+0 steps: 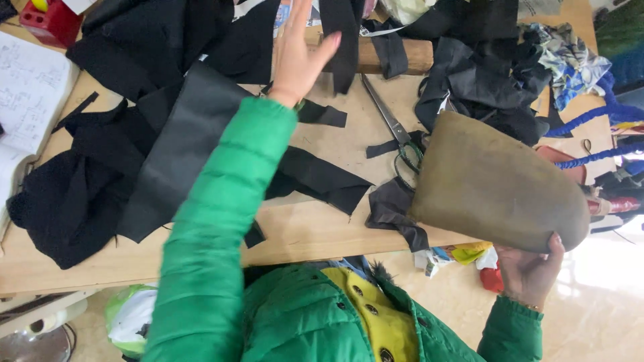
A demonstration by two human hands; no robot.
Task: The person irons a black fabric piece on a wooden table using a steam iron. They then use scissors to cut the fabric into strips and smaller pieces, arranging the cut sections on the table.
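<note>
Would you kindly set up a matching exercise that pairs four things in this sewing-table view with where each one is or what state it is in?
Things:
1. left hand
2. brown padded form
3. scissors
4. open notebook

Places or states:
A. lying on the wooden table among black fabric scraps
B. at the table's far left edge
C. raised open over the black cloth, holding nothing
D. held from below by the right hand, at the table's right end

Pairs: 1-C, 2-D, 3-A, 4-B
</note>
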